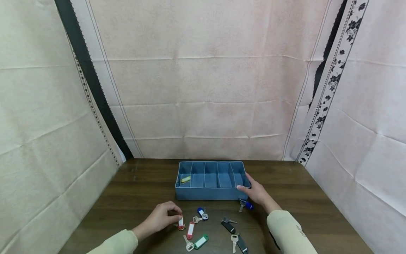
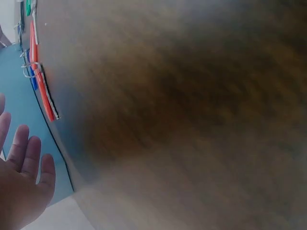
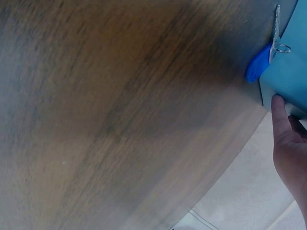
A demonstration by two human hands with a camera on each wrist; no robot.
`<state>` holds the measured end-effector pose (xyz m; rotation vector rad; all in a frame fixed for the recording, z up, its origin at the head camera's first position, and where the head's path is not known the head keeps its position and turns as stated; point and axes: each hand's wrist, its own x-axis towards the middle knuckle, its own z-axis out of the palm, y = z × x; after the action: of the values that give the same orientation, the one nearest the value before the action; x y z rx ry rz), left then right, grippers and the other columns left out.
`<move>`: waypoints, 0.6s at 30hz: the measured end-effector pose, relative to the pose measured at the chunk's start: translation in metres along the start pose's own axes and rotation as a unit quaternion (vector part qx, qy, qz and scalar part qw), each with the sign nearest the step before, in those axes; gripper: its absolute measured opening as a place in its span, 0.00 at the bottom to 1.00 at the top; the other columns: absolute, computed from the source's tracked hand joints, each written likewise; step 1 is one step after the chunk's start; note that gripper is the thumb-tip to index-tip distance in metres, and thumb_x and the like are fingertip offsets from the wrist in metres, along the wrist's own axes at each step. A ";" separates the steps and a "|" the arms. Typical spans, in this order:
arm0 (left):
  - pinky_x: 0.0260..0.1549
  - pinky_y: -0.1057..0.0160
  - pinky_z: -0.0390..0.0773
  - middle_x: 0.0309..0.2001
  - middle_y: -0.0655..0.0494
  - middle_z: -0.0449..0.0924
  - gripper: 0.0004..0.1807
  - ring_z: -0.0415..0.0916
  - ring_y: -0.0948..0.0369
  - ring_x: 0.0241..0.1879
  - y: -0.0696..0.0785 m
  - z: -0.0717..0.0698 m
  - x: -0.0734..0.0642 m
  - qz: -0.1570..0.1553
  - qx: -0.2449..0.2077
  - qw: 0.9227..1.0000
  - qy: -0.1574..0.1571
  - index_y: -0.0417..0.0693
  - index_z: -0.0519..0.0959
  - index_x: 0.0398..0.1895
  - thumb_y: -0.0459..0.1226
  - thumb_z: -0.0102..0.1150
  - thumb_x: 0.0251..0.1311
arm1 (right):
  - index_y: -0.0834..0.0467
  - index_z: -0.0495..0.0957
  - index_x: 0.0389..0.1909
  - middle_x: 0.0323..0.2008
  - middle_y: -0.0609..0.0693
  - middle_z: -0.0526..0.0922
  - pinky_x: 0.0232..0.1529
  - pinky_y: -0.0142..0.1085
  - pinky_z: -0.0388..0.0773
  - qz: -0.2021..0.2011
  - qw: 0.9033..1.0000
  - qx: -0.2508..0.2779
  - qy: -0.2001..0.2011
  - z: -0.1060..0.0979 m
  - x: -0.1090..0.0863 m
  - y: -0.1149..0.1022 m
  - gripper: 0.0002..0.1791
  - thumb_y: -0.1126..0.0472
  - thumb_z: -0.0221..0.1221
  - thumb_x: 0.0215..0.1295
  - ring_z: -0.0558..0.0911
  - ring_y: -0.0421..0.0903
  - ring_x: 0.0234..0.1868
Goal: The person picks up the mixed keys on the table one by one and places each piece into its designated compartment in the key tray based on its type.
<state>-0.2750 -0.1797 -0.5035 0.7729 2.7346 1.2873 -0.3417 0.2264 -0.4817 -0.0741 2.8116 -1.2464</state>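
A blue compartment box stands on the wooden table, with a yellow key tag in its leftmost compartment. My right hand holds the box's right front corner, thumb at the front rim; the right wrist view shows a finger laid along its side wall. My left hand hovers over a red key tag, thumb and index finger near its top. In the left wrist view the visible fingers look loose, apart from the red tag; thumb and index finger are cut off there.
Another red tag, a green tag and a blue tag lie with keys before the box. Further right are two black tags. A blue tag lies by the right hand. Cloth curtains surround the table.
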 end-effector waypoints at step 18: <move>0.42 0.62 0.78 0.39 0.62 0.81 0.06 0.78 0.60 0.42 -0.007 0.011 -0.008 0.001 -0.029 0.998 -0.049 0.51 0.86 0.36 0.41 0.71 0.58 | 0.54 0.43 0.80 0.75 0.67 0.53 0.61 0.70 0.57 -0.003 1.000 -0.003 0.003 0.001 0.000 0.001 0.48 0.41 0.57 0.70 0.56 0.72 0.71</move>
<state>-0.2684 -0.1789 -0.5173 0.8098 2.6091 1.2870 -0.3412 0.2264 -0.4832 -0.0794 2.8235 -1.2408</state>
